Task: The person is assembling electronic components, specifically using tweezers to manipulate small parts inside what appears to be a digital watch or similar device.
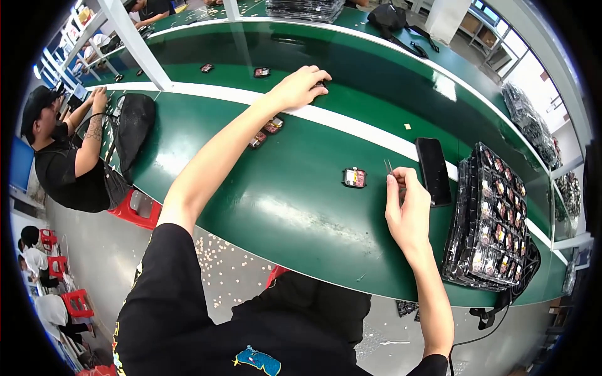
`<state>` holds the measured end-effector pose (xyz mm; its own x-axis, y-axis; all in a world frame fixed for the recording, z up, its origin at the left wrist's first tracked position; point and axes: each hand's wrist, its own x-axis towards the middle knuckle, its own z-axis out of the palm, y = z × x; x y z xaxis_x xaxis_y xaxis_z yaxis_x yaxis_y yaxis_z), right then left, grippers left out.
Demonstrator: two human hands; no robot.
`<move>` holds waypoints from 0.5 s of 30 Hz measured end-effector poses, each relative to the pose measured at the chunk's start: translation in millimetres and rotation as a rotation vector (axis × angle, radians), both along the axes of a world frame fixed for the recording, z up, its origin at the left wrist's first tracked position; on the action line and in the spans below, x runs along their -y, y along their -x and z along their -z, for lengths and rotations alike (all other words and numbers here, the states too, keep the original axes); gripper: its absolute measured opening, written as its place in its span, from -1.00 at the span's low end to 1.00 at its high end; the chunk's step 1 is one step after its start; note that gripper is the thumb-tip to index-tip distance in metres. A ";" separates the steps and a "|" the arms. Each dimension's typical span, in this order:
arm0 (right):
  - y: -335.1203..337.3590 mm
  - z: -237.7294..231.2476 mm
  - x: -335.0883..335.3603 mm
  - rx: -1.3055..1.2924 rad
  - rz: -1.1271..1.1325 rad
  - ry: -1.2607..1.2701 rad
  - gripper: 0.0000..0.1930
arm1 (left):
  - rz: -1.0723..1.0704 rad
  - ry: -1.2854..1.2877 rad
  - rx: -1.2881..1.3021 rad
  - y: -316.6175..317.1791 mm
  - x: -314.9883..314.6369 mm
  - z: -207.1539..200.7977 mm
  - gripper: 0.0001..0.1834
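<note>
My left hand (297, 88) reaches far across the green bench, its fingers closed on a small black electronic module (321, 86) just beyond the white strip. Most of that module hides under the fingers. In my right hand (409, 203) is a pair of thin metal tweezers (388, 167), points up and slightly apart. Left of the tweezers, a black-framed circuit module (355, 177) with a pale label lies on the bench, untouched. Two similar modules (273, 125) rest beside my left forearm.
A black phone (433, 171) lies right of my right hand, next to stacked clear trays (495, 219) full of modules. More modules (262, 73) sit beyond the strip. A black bag (135, 128) and a seated co-worker (69, 163) are at left. Small pale squares (219, 263) litter the floor.
</note>
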<state>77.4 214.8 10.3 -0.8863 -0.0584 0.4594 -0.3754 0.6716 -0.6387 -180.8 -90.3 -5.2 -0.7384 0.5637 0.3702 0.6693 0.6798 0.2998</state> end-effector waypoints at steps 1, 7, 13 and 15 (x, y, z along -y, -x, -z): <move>7.8 1.1 7.9 0.033 -0.015 0.081 -0.93 | 0.026 -0.006 0.022 -4.5 -0.4 -1.3 -0.54; 24.2 12.9 40.0 0.175 -0.106 0.229 -0.93 | 0.094 0.025 0.249 -75.7 41.8 -36.9 -0.53; 22.0 14.0 46.8 0.261 -0.209 0.495 -0.92 | -0.200 -0.179 0.131 -68.1 136.2 -36.3 -0.44; 24.6 16.8 48.0 0.279 -0.225 0.516 -0.92 | -0.388 -0.050 -0.046 -40.9 154.4 -14.2 -0.25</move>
